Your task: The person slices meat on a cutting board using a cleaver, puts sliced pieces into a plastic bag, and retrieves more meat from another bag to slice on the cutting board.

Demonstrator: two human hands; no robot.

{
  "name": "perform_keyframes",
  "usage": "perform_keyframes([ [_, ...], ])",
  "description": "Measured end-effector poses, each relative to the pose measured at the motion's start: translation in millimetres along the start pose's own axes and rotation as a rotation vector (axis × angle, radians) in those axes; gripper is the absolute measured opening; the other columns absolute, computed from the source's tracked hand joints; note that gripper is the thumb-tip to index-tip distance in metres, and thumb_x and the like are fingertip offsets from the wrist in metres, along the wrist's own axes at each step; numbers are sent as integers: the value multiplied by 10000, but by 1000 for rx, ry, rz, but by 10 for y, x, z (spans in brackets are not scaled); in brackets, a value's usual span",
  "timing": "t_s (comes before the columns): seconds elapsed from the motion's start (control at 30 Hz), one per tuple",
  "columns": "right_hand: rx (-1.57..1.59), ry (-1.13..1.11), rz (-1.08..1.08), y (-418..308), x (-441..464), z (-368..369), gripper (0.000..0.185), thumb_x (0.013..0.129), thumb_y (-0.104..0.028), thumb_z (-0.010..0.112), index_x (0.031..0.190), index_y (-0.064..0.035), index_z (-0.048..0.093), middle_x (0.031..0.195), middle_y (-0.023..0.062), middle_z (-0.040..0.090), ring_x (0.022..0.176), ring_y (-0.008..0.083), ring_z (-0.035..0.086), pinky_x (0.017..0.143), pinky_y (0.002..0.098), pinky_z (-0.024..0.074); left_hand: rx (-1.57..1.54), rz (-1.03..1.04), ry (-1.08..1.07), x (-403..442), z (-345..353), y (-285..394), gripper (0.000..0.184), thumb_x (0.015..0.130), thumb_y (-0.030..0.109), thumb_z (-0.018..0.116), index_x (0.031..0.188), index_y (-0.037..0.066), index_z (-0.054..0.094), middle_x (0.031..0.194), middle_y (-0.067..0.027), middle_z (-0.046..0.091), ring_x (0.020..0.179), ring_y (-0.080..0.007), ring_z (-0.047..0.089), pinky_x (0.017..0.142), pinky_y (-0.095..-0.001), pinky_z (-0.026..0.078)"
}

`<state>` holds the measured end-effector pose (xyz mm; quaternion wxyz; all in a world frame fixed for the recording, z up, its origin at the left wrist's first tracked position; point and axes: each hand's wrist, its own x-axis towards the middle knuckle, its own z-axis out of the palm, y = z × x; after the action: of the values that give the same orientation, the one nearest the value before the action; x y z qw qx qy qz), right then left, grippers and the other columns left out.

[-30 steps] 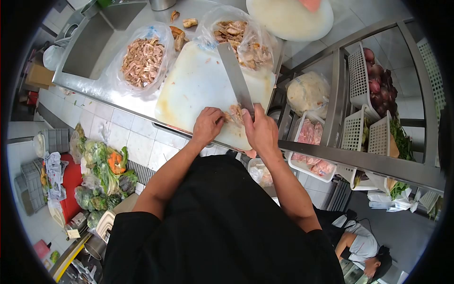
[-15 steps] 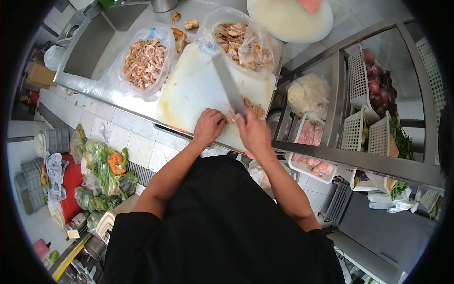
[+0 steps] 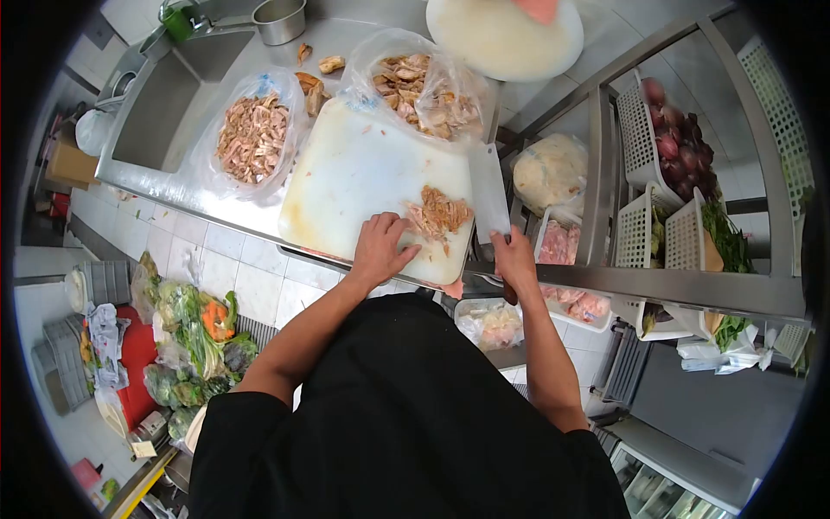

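Note:
My right hand (image 3: 513,261) grips a cleaver (image 3: 490,190) just off the right edge of the white cutting board (image 3: 346,190). Its broad blade points away from me, and a bit of dark handle shows below the fist. My left hand (image 3: 380,249) lies on the board's near side, thumb apart from the fingers, holding nothing. Right beside its fingertips is a small heap of sliced cooked meat (image 3: 439,213). Beyond the board stands an open plastic bag of meat pieces (image 3: 406,91). Another bag of chopped meat (image 3: 252,138) sits to the left.
A steel sink (image 3: 169,112) is at the far left, with a metal pot (image 3: 279,22) behind it. Several meat chunks (image 3: 331,64) lie near the bags. A round board (image 3: 510,39) stands at the back. To the right, a metal rack frame (image 3: 596,173) borders baskets of onions (image 3: 683,156).
The cleaver has moved right, off the meat and past the board's edge, with my right hand. My left hand has opened, and the sliced meat now lies uncovered.

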<state>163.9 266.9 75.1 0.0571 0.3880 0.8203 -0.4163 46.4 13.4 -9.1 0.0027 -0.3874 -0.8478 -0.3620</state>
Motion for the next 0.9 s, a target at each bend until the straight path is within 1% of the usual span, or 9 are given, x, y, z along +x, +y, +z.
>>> perform_keyframes([
  [0.07,-14,17,18,192,-6,53,351,998,-355,587,1097,-21,635,852,256,716,808,437,717,708,523,532,19,-32,1,45,65,45,538,815,294,795,1278,83,617,1279,-147,564,1181,-347,539,1016,-478,433],
  [0.13,-331,182,-212,269,-67,95,321,995,-340,583,1051,-26,619,857,266,714,825,450,713,725,560,530,22,-11,38,121,103,75,605,817,305,796,1332,70,583,1327,-162,543,1234,-356,515,1051,-482,410],
  [0.3,-508,59,-257,171,-336,169,324,993,-343,592,1041,-23,602,884,276,715,864,480,695,758,586,527,21,-59,0,219,181,47,800,838,368,786,1488,38,454,1471,-200,466,1378,-381,429,1144,-496,338],
  [0.4,-312,8,-327,207,-313,170,309,989,-317,603,1047,-14,590,824,246,712,754,426,713,703,538,543,20,-66,7,232,211,16,851,863,456,759,1519,33,420,1525,-213,431,1418,-389,394,1173,-516,303],
  [0.47,120,-63,-38,411,-166,204,273,994,-278,616,1042,-11,588,696,153,666,556,289,663,568,433,525,69,-66,1,249,215,28,882,875,535,728,1522,25,414,1557,-225,402,1443,-392,367,1189,-538,275],
  [0.5,124,-65,-37,440,-166,176,273,994,-278,616,1042,-11,588,696,153,666,556,289,663,568,433,525,71,-65,-2,277,221,28,882,875,535,728,1522,25,414,1557,-225,402,1443,-392,367,1189,-538,275],
  [0.57,366,-159,73,519,-194,108,219,1007,-256,640,1010,-48,572,597,9,523,428,109,504,407,299,407,117,-59,-6,372,262,28,934,850,517,756,1538,4,385,1581,-230,394,1471,-401,350,1214,-546,246],
  [0.77,510,-229,139,725,-342,401,210,1015,-246,636,996,-52,557,590,15,531,410,134,503,393,309,405,75,7,-96,542,411,-27,972,863,679,666,1522,11,417,1499,-224,495,1447,-441,388,1234,-565,220],
  [0.9,599,-268,165,684,-468,673,207,1013,-230,612,1049,-31,571,585,27,532,409,143,510,397,320,418,23,-26,-136,485,390,59,982,852,690,672,1516,9,429,1490,-225,510,1454,-443,389,1238,-563,219],
])
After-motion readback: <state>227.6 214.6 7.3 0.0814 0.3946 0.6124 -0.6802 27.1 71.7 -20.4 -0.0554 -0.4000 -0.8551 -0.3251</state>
